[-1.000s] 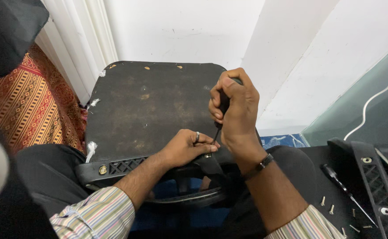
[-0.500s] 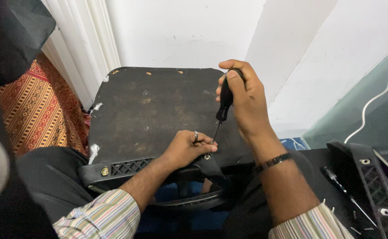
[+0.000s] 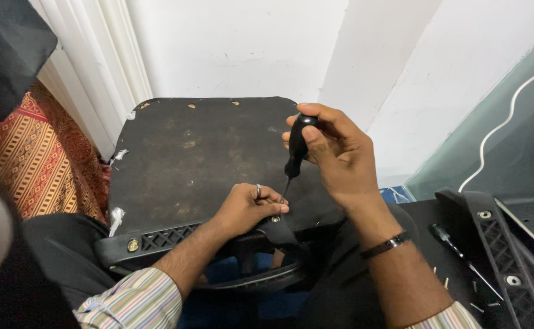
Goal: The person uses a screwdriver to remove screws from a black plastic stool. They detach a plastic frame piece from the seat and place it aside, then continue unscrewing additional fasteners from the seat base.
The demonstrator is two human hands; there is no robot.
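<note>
Inspection taken from the black chair seat panel (image 3: 200, 152), which lay underside up across the person's lap.

At the panel's near edge the left hand (image 3: 242, 207) rested closed, fingertips pinched around a screw (image 3: 275, 218) set in a black bracket (image 3: 282, 230). Directly above the screw, the right hand (image 3: 334, 149) gripped the black handle of a screwdriver (image 3: 294, 155), held nearly upright, its tip just over the screw head.

Judgement: the step in hand was driving or loosening this bracket screw. The next move would call for seating the tip squarely and keeping the shaft upright while turning.

Right of the panel, a second screwdriver (image 3: 462, 256) and loose screws (image 3: 445, 282) lay on a dark surface beside another black plastic part (image 3: 498, 256). No container was in view; the screws lay loose.
</note>
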